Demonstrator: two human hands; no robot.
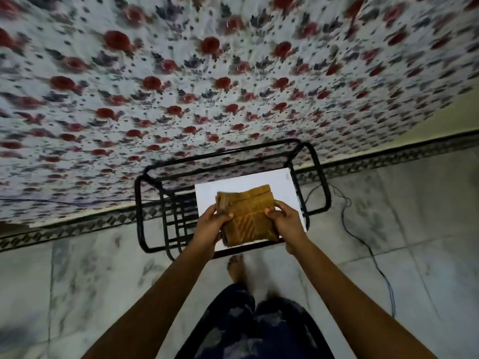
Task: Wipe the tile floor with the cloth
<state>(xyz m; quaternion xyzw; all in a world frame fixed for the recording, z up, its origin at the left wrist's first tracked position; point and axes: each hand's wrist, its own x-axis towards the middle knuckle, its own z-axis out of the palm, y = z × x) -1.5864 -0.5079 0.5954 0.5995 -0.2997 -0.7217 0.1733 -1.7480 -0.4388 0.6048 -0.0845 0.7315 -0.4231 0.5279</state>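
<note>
A folded mustard-brown cloth [247,211] with a pale striped pattern is held over a white board [233,185] that lies on a black metal-frame stand [153,203]. My left hand [211,224] grips the cloth's left edge, thumb on top. My right hand [285,221] grips its right edge the same way. Around the stand spreads the grey-white marbled tile floor [388,229].
A wall draped in white fabric with red and purple flowers [207,86] fills the upper view, with a patterned skirting strip [77,229] below it. A thin dark cable [363,242] trails over the floor at right. My bare foot [236,268] stands just in front of the stand.
</note>
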